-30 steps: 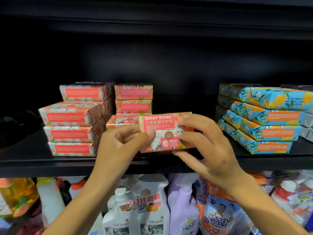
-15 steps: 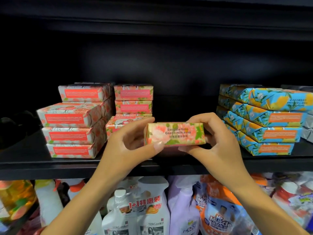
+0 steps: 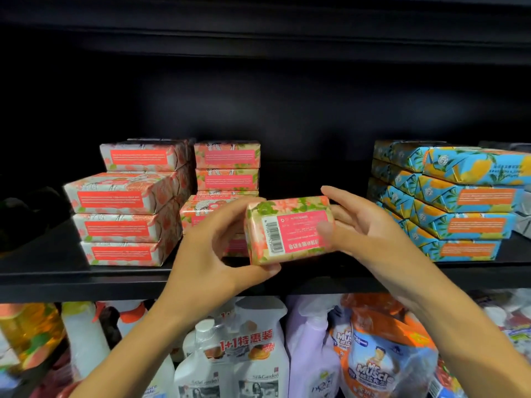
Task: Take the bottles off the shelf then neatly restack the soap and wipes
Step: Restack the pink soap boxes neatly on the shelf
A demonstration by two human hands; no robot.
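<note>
Head view: a pink flowered soap bar (image 3: 288,229) is held in the air just in front of the near edge of the black shelf (image 3: 86,278), between the pink stacks on the left and the blue packs (image 3: 459,202) on the right. Its barcode side is turned toward the camera, and the print on that side reads upside down.

The bar's left end is gripped by the left hand (image 3: 212,254), with the thumb under the lower edge and the fingers hidden behind. The right end is pinched by the right hand (image 3: 370,234), with the thumb laid on the label and the fingers behind and over the top. Both hands are therefore closed on the bar.

A tall pink stack (image 3: 123,208) stands at the far left. A narrower one (image 3: 227,168) stands just beside it, with a lower pile in front that is partly hidden by the left hand. No bottles are seen on this shelf; spray bottles and refill pouches (image 3: 238,354) are crowded on the level below.

Several risks are judged likely from here:
- The wrapper looks glossy, so the bar could slip while it is being turned and drop onto the bottles beneath.
- The low front pile could be nudged out of line by the left knuckles, which lie close to it.
- If the bar is set down as it is held, its label would not match its neighbours and the row would look untidy.
</note>
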